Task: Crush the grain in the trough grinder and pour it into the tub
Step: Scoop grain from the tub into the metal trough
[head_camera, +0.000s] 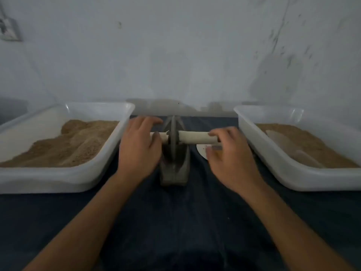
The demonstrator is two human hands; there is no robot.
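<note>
While the grinder (174,153) sits between both tubs, its axle (192,138) runs crosswise: left hand (139,147) rests flat-fingered on the left end, right hand (227,153) curls round the right end, equally near.

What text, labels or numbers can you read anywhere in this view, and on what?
None: no readable text in this view.
Left tub: plain white, no label.
Right tub: plain white, no label.
Grinder and its handle: no marks visible.
Wall fitting at top left: too blurred to tell if it bears any print.
</note>
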